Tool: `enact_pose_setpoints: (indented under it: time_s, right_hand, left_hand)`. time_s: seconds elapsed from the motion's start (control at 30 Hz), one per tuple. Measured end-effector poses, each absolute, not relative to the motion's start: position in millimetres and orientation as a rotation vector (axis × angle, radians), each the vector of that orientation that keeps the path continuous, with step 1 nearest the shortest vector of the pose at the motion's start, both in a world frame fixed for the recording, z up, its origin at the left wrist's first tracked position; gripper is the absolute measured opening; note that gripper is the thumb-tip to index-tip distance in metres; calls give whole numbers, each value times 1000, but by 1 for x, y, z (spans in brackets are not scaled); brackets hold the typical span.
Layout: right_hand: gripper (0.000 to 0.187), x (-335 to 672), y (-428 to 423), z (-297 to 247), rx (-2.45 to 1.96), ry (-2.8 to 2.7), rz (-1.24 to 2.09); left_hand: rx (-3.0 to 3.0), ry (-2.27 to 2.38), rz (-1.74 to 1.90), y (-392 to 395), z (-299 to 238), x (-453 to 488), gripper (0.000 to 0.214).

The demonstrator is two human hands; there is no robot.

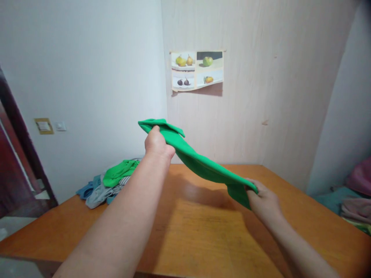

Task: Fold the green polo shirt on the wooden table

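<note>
1. Pull evenly on the green cloth [203, 164], gripped at one end in the closed left hand [158, 143] and at the other in the closed right hand [263, 199], aloft between them above the worktop [208, 239].
2. Raise the lower, right-hand end to ease the sag.
3. Soft-looking, matte fabric; long, limp strip, folded near the left hand.

A pale room corner [164, 38] beyond my fingers [155, 129]

Below them I have an orange-brown, wood-toned table [208, 241], crossed by soft shadows [164, 227]. Past them, a faintly grained wall [246, 96] carries a fruit poster [196, 69], its lower edge slanting. To their left, a smooth whitish wall [87, 58] holds a switch [60, 126] and a yellow-bordered plate [44, 126], with a dark reddish panel [11, 166] farther out; well to their right stands another pale wall [344, 108].
</note>
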State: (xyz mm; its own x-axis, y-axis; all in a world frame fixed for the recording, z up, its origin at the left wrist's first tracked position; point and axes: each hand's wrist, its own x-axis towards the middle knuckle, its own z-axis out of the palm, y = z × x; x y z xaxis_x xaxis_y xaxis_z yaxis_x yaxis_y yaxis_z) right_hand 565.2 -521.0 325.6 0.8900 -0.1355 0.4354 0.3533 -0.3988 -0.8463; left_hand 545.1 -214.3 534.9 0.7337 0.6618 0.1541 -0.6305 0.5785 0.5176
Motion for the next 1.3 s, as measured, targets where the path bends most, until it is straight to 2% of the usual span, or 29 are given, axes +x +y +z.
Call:
enact_pose_setpoints:
  time_s: [0.1,0.2,0.33,0.47,0.63,0.73,0.87,1.1,1.3]
  right_hand:
    - [35,573,-533,357,-2245,-205,-738]
    - [38,580,-527,379,-2515,-182,-779]
    - [45,584,-515,386,-2608,-161,-919]
    - [55,579,-528,351,-2524,-520,-1082]
    - [53,562,-565,274,-2641,-771,-725]
    - [52,555,-581,250,-2653,-809,-643]
    - [54,556,-593,249,-2726,-749,-710]
    - [45,562,-615,248,-2839,-689,-888]
    - [43,551,-629,247,-2987,-700,-836]
  left_hand:
    - [571,269,762,-184,501,563,16]
    - [575,342,674,-165,473,578,16]
    - [621,322,615,-151,449,582,16]
    - [713,345,662,-138,409,557,16]
    - [882,527,634,-123,325,498,29]
    - [1148,593,580,-114,293,472,38]
    - [1412,559,626,-105,288,462,53]
    - [2073,715,678,-88,295,451,35]
    - [2729,758,343,-84,306,435,24]
